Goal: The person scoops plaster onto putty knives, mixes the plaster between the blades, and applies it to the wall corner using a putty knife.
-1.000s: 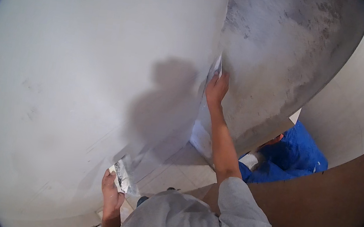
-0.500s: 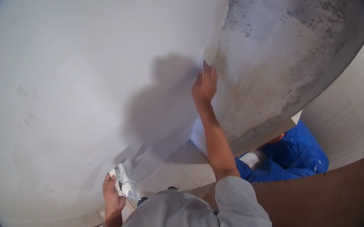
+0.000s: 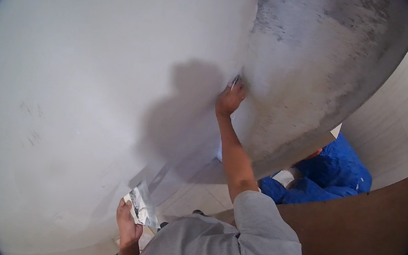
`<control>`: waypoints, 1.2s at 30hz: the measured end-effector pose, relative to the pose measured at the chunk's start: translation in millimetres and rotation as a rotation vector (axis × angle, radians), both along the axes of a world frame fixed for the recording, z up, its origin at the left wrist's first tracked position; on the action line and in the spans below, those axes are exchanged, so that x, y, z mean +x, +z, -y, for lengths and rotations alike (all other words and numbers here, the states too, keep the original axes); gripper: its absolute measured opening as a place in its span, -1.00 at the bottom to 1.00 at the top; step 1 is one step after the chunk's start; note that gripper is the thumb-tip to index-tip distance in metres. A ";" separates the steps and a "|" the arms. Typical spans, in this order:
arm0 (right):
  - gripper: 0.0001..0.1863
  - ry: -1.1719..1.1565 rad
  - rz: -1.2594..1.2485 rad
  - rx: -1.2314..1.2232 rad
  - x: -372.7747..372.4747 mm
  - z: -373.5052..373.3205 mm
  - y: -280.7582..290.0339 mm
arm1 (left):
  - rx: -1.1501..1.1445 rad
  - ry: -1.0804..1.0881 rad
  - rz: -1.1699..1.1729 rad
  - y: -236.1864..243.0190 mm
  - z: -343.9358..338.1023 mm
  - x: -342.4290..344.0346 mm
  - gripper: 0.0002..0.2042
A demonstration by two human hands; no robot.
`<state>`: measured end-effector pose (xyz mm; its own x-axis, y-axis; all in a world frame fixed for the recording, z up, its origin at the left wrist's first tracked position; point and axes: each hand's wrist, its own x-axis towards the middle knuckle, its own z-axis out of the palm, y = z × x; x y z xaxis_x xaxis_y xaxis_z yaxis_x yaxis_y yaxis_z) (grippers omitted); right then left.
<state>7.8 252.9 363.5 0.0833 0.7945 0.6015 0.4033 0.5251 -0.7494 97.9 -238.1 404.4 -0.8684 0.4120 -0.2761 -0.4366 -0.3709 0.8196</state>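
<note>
My right hand (image 3: pixel 231 99) is closed around a small putty knife (image 3: pixel 235 82), its blade at the seam between the smooth white wall (image 3: pixel 94 61) and the rough grey wall (image 3: pixel 291 87). Most of its handle is hidden in my fingers. Lower left, close to the white wall, my left hand (image 3: pixel 128 223) grips a flat metal plate (image 3: pixel 141 206) by its edge, thumb on top. Pale and dark smears show on the shiny face of the plate.
At the right, beyond the grey wall's edge, a person in blue clothing (image 3: pixel 335 168) is low down, partly hidden. A brown surface (image 3: pixel 354 240) fills the lower right. Pale floor tiles (image 3: pixel 192 198) show below my right arm. Dark scuffs mark the white wall.
My right hand has shifted slightly right and a little down, bringing the putty knife onto the seam, its blade now tilted to the right. My left hand and the plate have barely moved.
</note>
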 end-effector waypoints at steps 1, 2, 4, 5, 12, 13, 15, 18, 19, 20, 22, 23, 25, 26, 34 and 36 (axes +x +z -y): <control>-0.52 -0.008 -0.028 -0.020 -6.3 1.8 -0.9 | 0.003 -0.005 -0.008 -1.9 1.4 0.0 -0.67; -0.52 -0.003 -0.027 -0.022 -8.6 -0.8 -1.8 | 0.007 -0.007 -0.016 -2.9 2.1 0.4 -0.66; -0.49 -0.001 0.013 -0.139 -5.8 -9.0 -3.4 | -0.003 0.010 -0.014 -3.0 0.5 0.6 -0.67; -0.49 0.004 0.017 -0.140 -0.8 -10.7 -6.1 | -0.012 0.028 -0.011 -3.1 0.3 1.7 -0.67; -0.57 0.424 0.101 0.073 63.1 24.7 -3.4 | 0.019 -0.081 0.006 5.1 4.9 -10.5 -0.70; -0.59 0.412 0.078 0.099 66.4 27.5 -1.4 | 0.039 -0.114 0.007 8.8 3.7 -11.6 -0.69; -0.60 0.350 -0.008 0.094 63.2 28.3 15.5 | 0.061 -0.155 0.005 13.3 2.8 -11.3 -0.69; -0.61 0.209 -0.032 0.065 43.4 23.8 41.8 | 0.083 -0.171 0.014 16.2 0.8 -10.0 -0.69; -0.61 0.125 0.033 0.038 36.0 22.1 48.8 | 0.089 -0.177 0.007 18.6 0.7 -8.1 -0.69; -0.61 0.124 0.029 0.042 26.3 22.4 53.8 | 0.095 -0.179 0.000 19.2 0.8 -6.7 -0.68; -0.59 0.093 0.012 -0.067 11.2 25.1 64.0 | 0.089 -0.163 0.006 19.4 0.6 -4.0 -0.68; -0.59 0.095 0.011 -0.067 4.2 30.6 66.6 | 0.080 -0.137 0.014 18.2 2.1 -2.4 -0.68; -0.57 0.062 -0.020 -0.053 -1.0 38.1 73.3 | 0.075 -0.118 0.007 15.2 1.0 -0.9 -0.68; -0.57 0.065 -0.018 -0.056 1.7 44.7 77.2 | 0.065 -0.095 0.001 13.6 2.2 -0.4 -0.67; -0.59 0.291 -0.134 -0.125 48.5 58.6 3.2 | 0.078 -0.108 -0.011 15.4 -0.3 -3.3 -0.68; -0.58 0.291 -0.097 -0.268 46.5 38.5 -32.3 | 0.074 -0.096 -0.008 17.5 1.7 -0.7 -0.68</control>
